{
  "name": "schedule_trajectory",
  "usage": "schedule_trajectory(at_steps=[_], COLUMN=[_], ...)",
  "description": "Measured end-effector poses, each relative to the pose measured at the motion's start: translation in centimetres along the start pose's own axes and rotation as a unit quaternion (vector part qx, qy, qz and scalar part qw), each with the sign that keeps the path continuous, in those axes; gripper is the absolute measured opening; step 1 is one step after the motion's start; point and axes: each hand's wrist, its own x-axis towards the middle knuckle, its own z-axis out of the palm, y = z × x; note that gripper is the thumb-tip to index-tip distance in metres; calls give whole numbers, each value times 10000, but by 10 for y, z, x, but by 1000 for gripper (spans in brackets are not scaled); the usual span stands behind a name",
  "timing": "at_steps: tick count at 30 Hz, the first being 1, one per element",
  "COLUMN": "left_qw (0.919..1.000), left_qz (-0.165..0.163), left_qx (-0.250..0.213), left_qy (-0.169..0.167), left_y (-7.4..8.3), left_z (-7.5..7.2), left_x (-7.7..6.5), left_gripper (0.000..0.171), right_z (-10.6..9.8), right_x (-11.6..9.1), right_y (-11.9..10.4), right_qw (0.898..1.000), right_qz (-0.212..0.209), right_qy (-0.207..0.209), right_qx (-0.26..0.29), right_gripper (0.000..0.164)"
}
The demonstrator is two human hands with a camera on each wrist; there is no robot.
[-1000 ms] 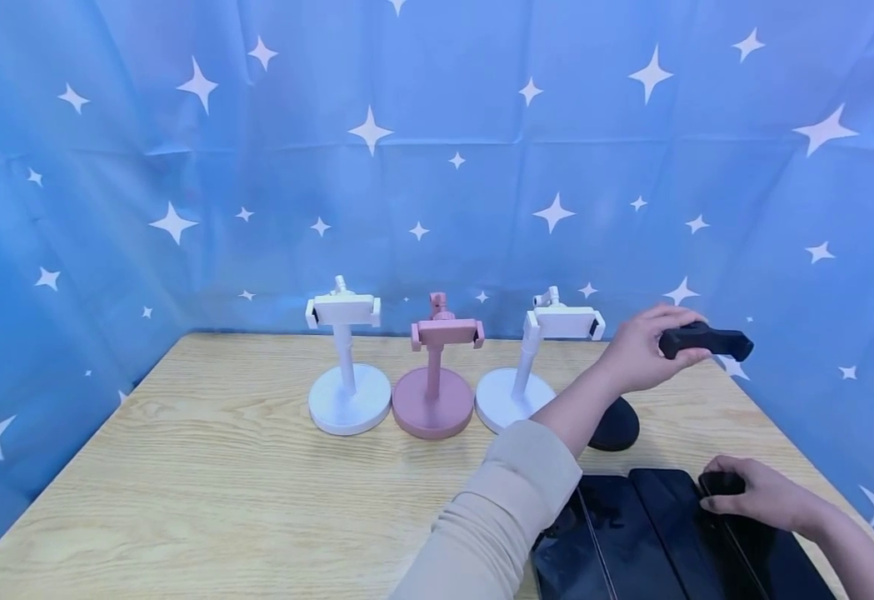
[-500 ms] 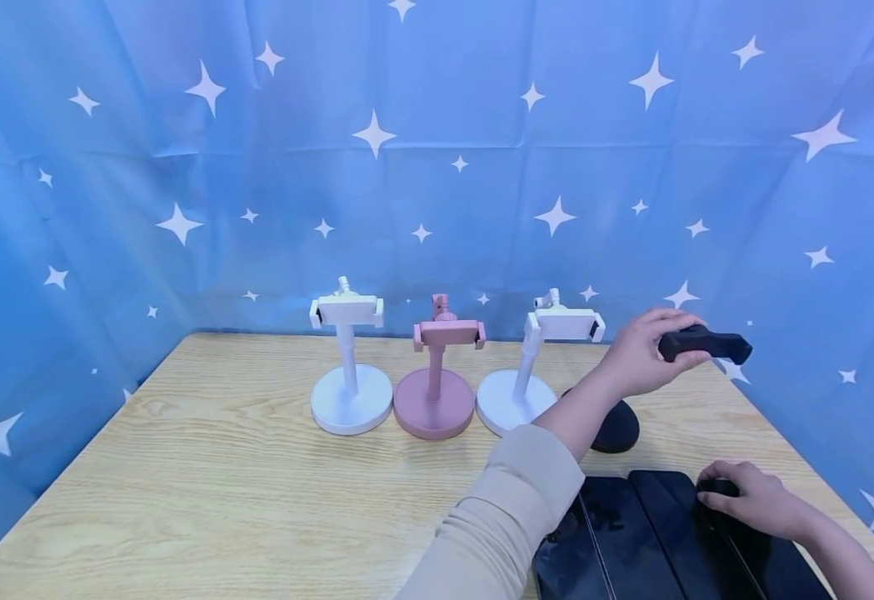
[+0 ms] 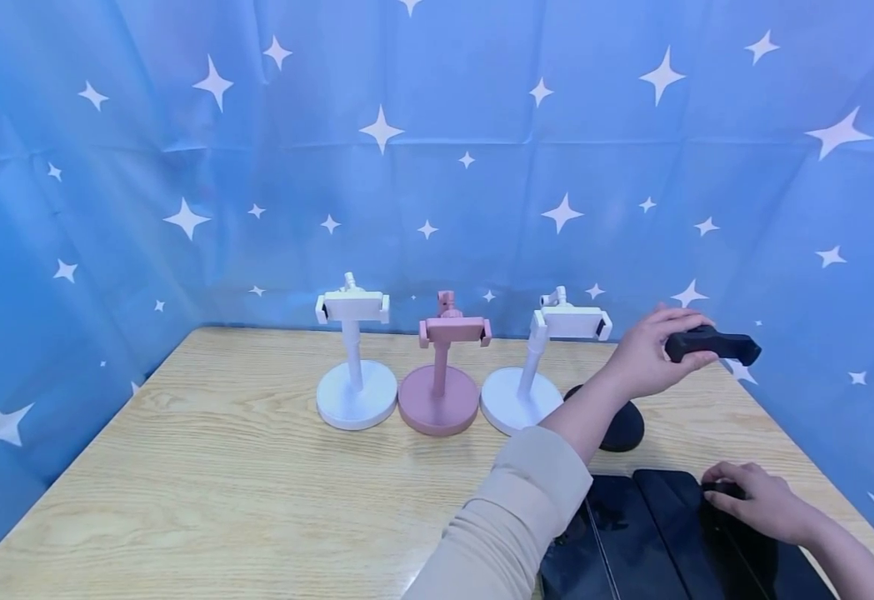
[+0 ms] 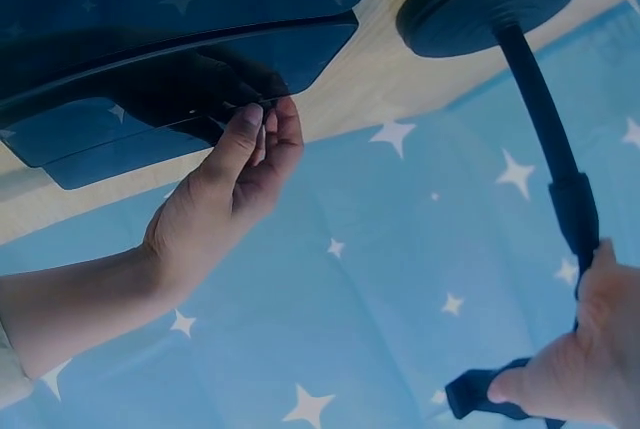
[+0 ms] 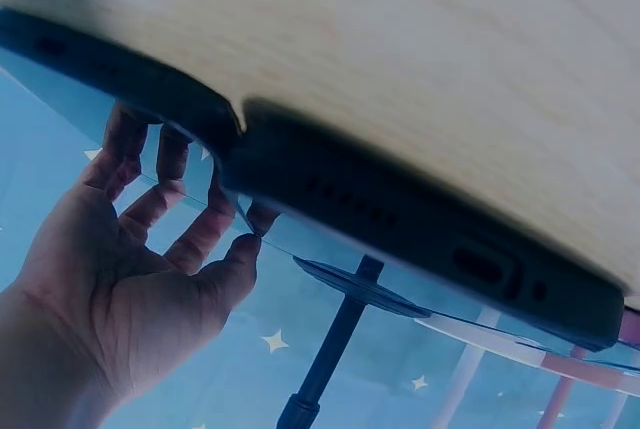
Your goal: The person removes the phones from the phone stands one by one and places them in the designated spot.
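Note:
My left hand [image 3: 650,354] grips the black clamp head [image 3: 714,343] of a black phone stand from behind, thumb below and fingers on top. The stand's round black base [image 3: 622,429] rests on the table, partly hidden by my forearm; its pole [image 4: 540,114] shows in the left wrist view. At the lower right, my right hand [image 3: 755,504] pinches the far end of a black phone [image 4: 300,59] between thumb and fingers. That phone lies in a row of several dark, glossy phones, side by side and screen up. A neighbouring phone's thick edge [image 5: 430,239] crosses the right wrist view.
Left of the black stand are a white phone stand [image 3: 521,400], a pink one [image 3: 438,404] and another white one [image 3: 357,398], standing in a line. All are on a light wooden table [image 3: 242,483]. A blue star-patterned curtain [image 3: 437,100] hangs behind the table.
The head view has shifted slightly. My right hand has settled a little lower over the phone's far end. The left hand stays on the clamp head almost unmoved.

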Motion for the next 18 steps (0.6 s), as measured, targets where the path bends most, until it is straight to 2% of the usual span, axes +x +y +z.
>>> schedule_trajectory(at_steps=[11,16,18], left_qw=[9994,9992,9993], left_qz=[13,-13,-160], left_qx=[147,166,150], left_qy=[318,362,312], left_y=[2,1,0], left_z=[6,8,5], left_x=[-1,-4,-9], left_gripper=[38,44,51], right_z=[0,0,-1], right_x=[1,5,7], right_y=[0,-15,-24], right_qw=[9999,9995,9994], right_qz=[95,286,231], right_qy=[101,154,224], right_qx=[2,-44,-128], right_gripper=[31,41,42])
